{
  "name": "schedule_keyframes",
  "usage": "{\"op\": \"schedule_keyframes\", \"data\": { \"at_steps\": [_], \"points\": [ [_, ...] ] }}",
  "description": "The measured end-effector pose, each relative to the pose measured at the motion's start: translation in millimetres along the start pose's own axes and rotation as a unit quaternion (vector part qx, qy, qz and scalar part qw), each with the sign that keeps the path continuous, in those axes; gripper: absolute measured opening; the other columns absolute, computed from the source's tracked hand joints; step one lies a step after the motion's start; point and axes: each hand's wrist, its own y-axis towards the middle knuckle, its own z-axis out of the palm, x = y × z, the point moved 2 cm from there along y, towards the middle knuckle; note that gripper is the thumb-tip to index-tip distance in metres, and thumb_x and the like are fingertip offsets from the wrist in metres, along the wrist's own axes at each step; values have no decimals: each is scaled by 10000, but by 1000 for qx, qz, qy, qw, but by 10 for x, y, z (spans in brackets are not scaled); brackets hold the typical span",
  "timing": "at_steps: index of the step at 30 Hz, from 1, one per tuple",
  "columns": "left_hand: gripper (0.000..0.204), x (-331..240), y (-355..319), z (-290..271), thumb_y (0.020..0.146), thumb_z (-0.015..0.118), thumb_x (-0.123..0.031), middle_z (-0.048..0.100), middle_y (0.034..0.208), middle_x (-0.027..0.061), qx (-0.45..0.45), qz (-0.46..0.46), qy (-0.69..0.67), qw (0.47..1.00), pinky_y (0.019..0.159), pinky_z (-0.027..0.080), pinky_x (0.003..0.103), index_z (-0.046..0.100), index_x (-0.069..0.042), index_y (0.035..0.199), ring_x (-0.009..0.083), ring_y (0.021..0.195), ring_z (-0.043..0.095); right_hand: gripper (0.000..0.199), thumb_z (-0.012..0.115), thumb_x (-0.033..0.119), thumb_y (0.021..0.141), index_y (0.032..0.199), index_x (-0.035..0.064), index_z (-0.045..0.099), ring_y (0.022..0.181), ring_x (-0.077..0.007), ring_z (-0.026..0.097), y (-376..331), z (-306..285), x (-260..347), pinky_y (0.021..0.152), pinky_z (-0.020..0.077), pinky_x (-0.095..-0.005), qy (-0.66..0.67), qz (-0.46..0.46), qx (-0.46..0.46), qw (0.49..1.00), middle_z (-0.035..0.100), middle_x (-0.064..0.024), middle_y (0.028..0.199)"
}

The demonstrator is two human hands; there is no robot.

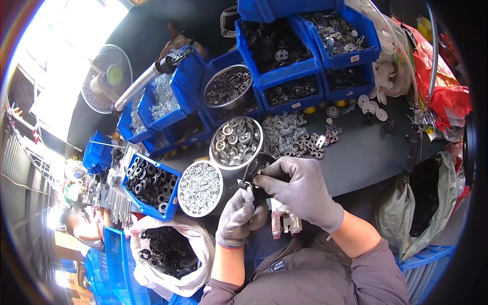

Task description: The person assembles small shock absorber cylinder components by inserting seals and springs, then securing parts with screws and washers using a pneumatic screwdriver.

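Both hands wear grey gloves and meet at the near edge of the bench, around a small black part (244,185). My left hand (236,218) is closed on it from below, with the thumb upward. My right hand (302,188) pinches at the part's right side; its fingertips partly hide what lies between them. A metal fixture (285,223) stands just below my right hand. Left of the hands is a metal bowl (179,190) of small silvery pieces. Beyond it is another metal bowl (262,137) holding ring-shaped metal parts.
Blue bins (290,75) of metal parts are stacked at the back. Springs (287,129) and plates (311,146) lie loose on the bench (351,168). A white sack (203,249) of black parts stands at left, a grey sack (396,223) at right. A fan (107,76) and another person (89,230) are farther left.
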Motion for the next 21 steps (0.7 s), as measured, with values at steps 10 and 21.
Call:
{"op": "schedule_keyframes", "data": {
  "at_steps": [10, 21],
  "points": [
    [578, 83, -54, -64, 870, 723, -305, 441, 731, -28, 5, -12, -32, 999, 465, 222, 238, 455, -52, 1316, 83, 513, 352, 234, 723, 218, 883, 897, -16, 727, 573, -144, 682, -16, -31, 76, 540, 525, -308, -78, -8, 14, 997, 701, -113, 679],
    [406, 51, 0, 38, 820, 782, -396, 412, 622, -35, -95, -44, 56, 993, 423, 216, 243, 495, -136, 941, 81, 455, 346, 221, 728, 237, 830, 925, 37, 725, 804, -326, 715, 28, -133, 94, 725, 545, -390, -216, -77, 11, 973, 716, -169, 861]
  ]
}}
